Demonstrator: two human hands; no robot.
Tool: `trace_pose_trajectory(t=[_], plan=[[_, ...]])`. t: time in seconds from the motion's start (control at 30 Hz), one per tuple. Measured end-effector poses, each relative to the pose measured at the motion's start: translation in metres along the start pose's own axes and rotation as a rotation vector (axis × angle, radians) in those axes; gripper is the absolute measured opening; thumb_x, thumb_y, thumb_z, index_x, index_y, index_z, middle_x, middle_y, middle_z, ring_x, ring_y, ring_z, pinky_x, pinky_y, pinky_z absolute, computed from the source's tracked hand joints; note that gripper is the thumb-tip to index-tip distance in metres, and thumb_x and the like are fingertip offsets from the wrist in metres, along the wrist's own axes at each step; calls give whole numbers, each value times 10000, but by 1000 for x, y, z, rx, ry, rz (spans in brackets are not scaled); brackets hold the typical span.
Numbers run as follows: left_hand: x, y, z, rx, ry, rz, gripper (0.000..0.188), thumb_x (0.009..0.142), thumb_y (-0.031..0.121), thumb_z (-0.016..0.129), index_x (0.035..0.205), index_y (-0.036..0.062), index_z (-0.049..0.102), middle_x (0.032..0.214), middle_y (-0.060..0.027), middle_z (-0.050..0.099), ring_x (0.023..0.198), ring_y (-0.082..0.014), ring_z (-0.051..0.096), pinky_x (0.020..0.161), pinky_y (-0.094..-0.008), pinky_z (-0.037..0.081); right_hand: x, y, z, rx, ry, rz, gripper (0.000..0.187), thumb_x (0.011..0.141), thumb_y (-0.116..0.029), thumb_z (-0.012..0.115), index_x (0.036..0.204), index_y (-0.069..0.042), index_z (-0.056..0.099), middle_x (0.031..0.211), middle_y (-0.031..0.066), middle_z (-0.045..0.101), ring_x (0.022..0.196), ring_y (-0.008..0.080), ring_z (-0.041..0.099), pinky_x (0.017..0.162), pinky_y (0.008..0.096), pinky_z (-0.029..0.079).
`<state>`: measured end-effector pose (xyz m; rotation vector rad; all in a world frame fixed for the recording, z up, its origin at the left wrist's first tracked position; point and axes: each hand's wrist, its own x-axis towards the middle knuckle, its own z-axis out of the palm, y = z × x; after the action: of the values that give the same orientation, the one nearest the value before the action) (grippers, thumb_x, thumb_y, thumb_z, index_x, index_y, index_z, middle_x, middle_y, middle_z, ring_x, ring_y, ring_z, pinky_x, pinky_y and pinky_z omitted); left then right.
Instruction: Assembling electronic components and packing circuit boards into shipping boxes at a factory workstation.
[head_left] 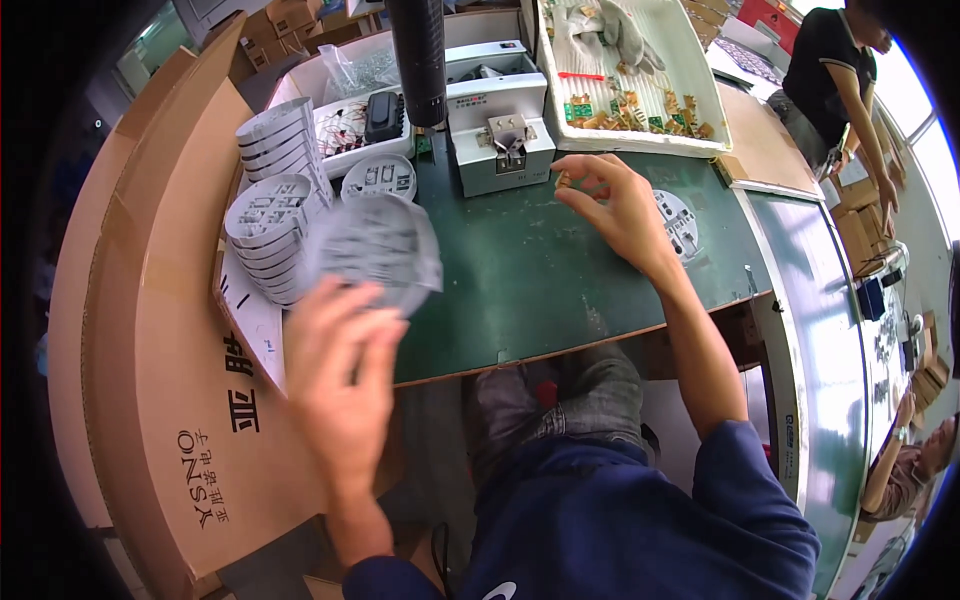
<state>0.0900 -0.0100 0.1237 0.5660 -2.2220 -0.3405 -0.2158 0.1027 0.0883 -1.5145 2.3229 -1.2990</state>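
My left hand is smeared by motion at the near edge of a round white plastic housing. That housing is blurred too, tilted above the green table, and the fingers seem closed on its rim. At the right, my right hand pinches a small brass-coloured part between thumb and fingers, just beside a grey-white bench machine with a metal fixture on its front. Another round housing lies on the table, partly hidden behind my right wrist.
Stacks of round white housings stand at the left, with one more housing behind. A white foam tray holds small circuit boards and a glove. Cardboard walls the left side. A black tube hangs overhead. Two people are at the right.
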Motion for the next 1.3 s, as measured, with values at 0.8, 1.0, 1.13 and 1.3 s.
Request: trace_pose_trajectory(t=[0.8,1.0,1.13,1.3], plan=[[-18,10,111,-1425,-321,-738,353,1003,189,657,1248,-64,619,1072,-107,719,1008,-184,703,914,-319,572,-64,-42,30,236,-115,-217,386,811,-58,798,1184,-63,701,1107,105,703,1023,240,647,890,349,532],[-20,10,109,-1163,-273,-589,275,993,169,671,1177,-35,676,1021,-98,736,973,-154,704,870,-302,575,-64,-40,24,-7,-115,-333,374,823,-63,788,1190,-65,711,1058,126,710,974,247,663,863,353,541],[-19,9,108,-1089,-218,-484,198,962,144,705,1114,20,724,995,-94,750,937,-146,710,831,-283,568,-69,-28,29,367,-178,-48,360,839,-42,768,1195,-66,716,1038,123,716,939,239,682,852,349,546],[-13,7,104,-649,-125,-129,177,882,100,762,1057,77,748,941,-64,746,855,-179,710,756,-300,568,-75,-25,32,472,-217,37,352,849,-37,761,1198,-62,721,1039,113,722,948,214,695,864,341,546]])
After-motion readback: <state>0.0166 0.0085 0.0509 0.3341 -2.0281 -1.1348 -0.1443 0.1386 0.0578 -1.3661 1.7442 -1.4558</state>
